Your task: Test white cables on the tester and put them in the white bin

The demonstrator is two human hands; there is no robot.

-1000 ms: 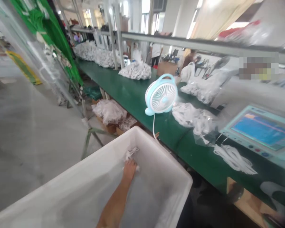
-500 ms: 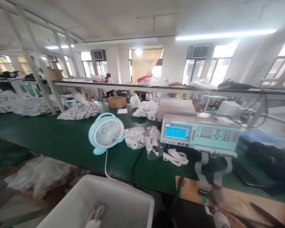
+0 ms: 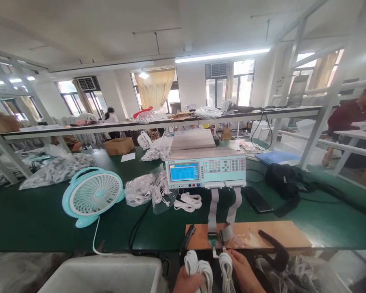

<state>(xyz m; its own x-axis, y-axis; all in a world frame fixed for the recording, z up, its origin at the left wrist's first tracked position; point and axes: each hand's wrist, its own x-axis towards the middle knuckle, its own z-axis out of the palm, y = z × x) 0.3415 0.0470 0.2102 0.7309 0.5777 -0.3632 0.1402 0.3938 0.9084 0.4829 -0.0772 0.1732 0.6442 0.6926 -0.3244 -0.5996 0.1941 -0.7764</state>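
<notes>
At the bottom edge my left hand [image 3: 187, 283] grips a coiled white cable [image 3: 198, 270]. My right hand [image 3: 244, 274] holds a second white cable coil [image 3: 226, 270] just below two connectors [image 3: 216, 242] on a wooden board [image 3: 262, 235]. Grey ribbon cables [image 3: 214, 211] run from that board up to a pale green test machine [image 3: 205, 167] with a lit blue screen. Both hands are cut off by the frame edge.
A light blue desk fan [image 3: 91, 196] stands at left on the green table [image 3: 33, 221]. Bags of white cables [image 3: 142, 190] and loose coils [image 3: 187, 202] lie beside the machine. A white bin [image 3: 110, 274] sits below left. A black bag [image 3: 282, 183] lies right; a person stands far right.
The view swung right from the white bin to the test machine. My left hand left the bin with a cable coil, and both hands now hold coils by the board.
</notes>
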